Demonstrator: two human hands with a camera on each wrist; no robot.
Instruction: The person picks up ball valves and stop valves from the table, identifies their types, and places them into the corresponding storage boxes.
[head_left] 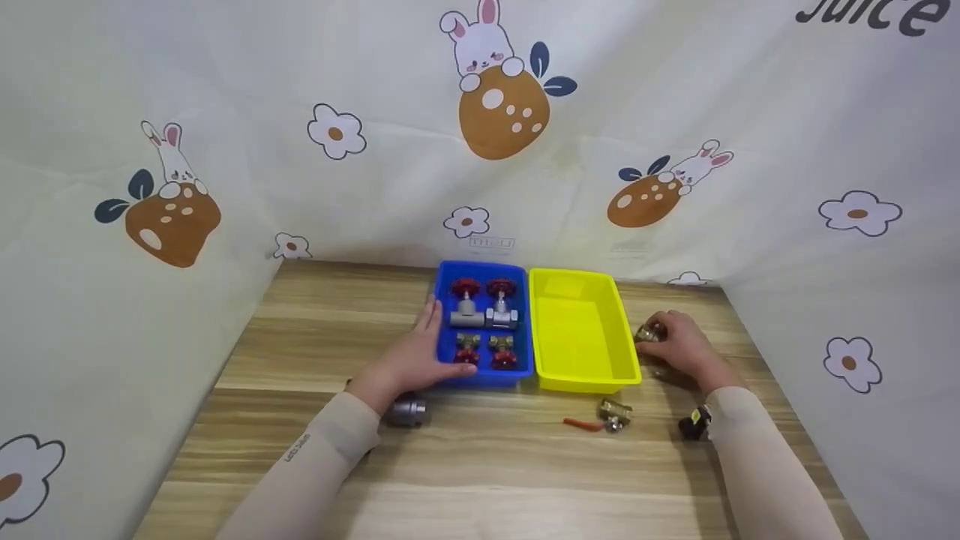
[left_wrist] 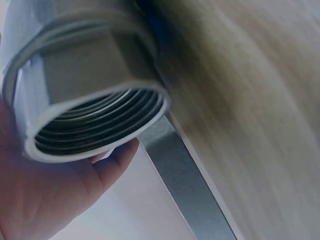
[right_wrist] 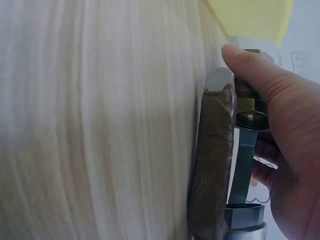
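Observation:
My left hand rests against the left side of a blue tray, fingers fairly straight and thumb over its front rim. Inside that tray lie several valves with red handwheels, among them a grey valve, a silver valve and a small brass valve. Right of the yellow tray, my right hand pinches a brass fitting. In the right wrist view the thumb presses on this brass fitting. A brown-wrapped bar and a metal hex fitting lie beside it.
A yellow tray stands against the blue one. In front lies a brass ball valve with a red lever. A large threaded metal fitting sits under my left wrist. Patterned cloth hangs behind the table.

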